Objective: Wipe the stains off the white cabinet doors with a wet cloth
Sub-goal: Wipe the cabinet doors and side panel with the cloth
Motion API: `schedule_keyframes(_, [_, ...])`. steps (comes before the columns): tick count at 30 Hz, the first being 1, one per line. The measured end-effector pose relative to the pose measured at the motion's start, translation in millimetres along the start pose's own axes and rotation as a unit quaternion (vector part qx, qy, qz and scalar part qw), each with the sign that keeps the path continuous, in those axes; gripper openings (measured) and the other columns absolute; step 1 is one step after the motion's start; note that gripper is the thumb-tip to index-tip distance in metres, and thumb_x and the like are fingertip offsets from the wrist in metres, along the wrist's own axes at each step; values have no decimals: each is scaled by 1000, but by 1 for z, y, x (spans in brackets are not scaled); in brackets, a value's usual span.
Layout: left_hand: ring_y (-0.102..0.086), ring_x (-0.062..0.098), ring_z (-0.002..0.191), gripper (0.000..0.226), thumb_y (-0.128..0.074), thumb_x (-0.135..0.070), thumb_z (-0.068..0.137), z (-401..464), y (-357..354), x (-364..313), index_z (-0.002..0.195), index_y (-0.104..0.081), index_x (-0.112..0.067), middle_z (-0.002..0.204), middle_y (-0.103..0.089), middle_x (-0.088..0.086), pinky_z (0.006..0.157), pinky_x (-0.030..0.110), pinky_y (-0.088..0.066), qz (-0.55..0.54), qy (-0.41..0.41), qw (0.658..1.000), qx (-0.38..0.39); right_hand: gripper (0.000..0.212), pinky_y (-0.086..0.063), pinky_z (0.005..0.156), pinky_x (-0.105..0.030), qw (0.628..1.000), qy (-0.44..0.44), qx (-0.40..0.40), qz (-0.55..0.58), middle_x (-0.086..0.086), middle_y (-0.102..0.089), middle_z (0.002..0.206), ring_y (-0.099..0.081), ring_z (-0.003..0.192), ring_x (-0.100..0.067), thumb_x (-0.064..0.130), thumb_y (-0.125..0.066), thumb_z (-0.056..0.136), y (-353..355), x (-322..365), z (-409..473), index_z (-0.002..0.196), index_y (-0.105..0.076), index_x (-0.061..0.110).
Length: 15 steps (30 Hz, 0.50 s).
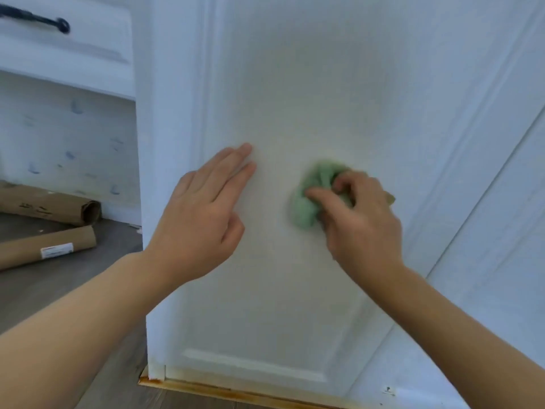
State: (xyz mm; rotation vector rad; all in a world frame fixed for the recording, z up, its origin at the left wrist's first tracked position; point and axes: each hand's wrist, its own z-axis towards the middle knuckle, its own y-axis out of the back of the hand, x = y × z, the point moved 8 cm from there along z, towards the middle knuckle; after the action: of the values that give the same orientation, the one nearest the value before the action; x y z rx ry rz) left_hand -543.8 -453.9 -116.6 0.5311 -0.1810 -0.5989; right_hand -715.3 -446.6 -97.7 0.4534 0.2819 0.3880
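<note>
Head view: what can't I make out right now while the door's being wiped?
- Door panel under the green cloth: covered by the cloth and the right hand, so any stain there is hidden.
- Black handle, top left: cut by the frame edge and blurred.
- Label on the nearer cardboard tube: too small to read.
- Whether the left hand presses the door: unclear.

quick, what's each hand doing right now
Left hand: open, fingers straight, flat against the door.
Right hand: closed on the green cloth, pressing it to the door.
</note>
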Motion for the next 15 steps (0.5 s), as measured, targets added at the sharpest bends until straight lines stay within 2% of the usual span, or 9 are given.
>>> schedule_keyframes(2, [-27, 29, 138, 63, -46, -8, 75, 16, 15, 12, 137, -40, -1, 150, -30, 12, 102, 45, -33, 5, 7, 1000, -26, 29, -39, 65, -28, 994, -27, -104, 6, -9, -53, 118, -42, 105, -19, 14, -61, 84, 35, -12, 71, 111, -67, 20])
schedule_keyframes(3, [-26, 29, 139, 62, -45, -9, 77, 25, 23, 18, 138, -38, -1, 151, -29, 13, 103, 48, -32, 3, 10, 999, -38, 30, -40, 76, -25, 990, -37, -138, 9, -7, -51, 126, -39, 113, -13, 17, -56, 89, 46, -15, 100, 118, -64, 21])
schedule_keyframes(4, [-24, 29, 140, 61, -44, -10, 79, 33, 30, 23, 139, -36, -1, 151, -28, 13, 105, 50, -32, 0, 14, 999, -50, 32, -37, 89, -19, 986, -50, -160, 18, -4, -48, 133, -36, 120, -8, 17, -51, 94, 49, -16, 119, 124, -61, 21])
schedule_keyframes(5, [-22, 29, 140, 61, -42, -11, 80, 40, 36, 28, 139, -34, -2, 151, -26, 13, 105, 52, -31, -2, 16, 998, -60, 35, -33, 100, -20, 982, -53, -181, 6, -6, -45, 139, -35, 128, -11, 14, -47, 97, 46, -14, 128, 129, -57, 19])
schedule_keyframes(7, [-20, 28, 141, 60, -41, -13, 82, 48, 45, 36, 141, -32, -3, 152, -24, 11, 106, 53, -30, -4, 13, 998, -67, 41, -31, 105, -41, 979, -31, -199, -34, -18, -41, 144, -34, 135, -30, 3, -45, 96, 27, 1, 116, 135, -52, 14])
schedule_keyframes(9, [-17, 25, 142, 61, -39, -16, 83, 51, 51, 44, 142, -29, -6, 154, -22, 8, 107, 51, -27, 2, 12, 998, -59, 46, -32, 101, -46, 985, 39, -157, -57, -16, -36, 148, -30, 138, -33, 2, -42, 95, -5, 24, 76, 137, -49, 17])
schedule_keyframes(11, [-13, 20, 143, 63, -37, -20, 83, 47, 57, 54, 144, -25, -11, 155, -17, 2, 108, 49, -25, 16, 21, 999, -47, 44, -31, 101, -42, 980, 178, -59, -70, -7, -33, 150, -26, 141, -27, 8, -32, 98, -43, 55, 19, 135, -50, 24])
schedule_keyframes(13, [-12, 18, 144, 63, -35, -22, 84, 44, 60, 59, 145, -22, -13, 156, -15, 1, 110, 47, -24, 33, 20, 999, -37, 41, -30, 105, -35, 943, 312, 56, -103, -1, -33, 151, -29, 141, -20, 16, -26, 102, -70, 71, -27, 128, -55, 30])
schedule_keyframes(15, [-12, 18, 144, 63, -34, -23, 84, 49, 69, 62, 146, -22, -13, 156, -15, 1, 112, 42, -20, 44, 13, 998, -35, 39, -29, 107, -32, 921, 362, 102, -99, -1, -32, 152, -40, 132, -15, 19, -27, 103, -70, 70, -18, 123, -57, 35])
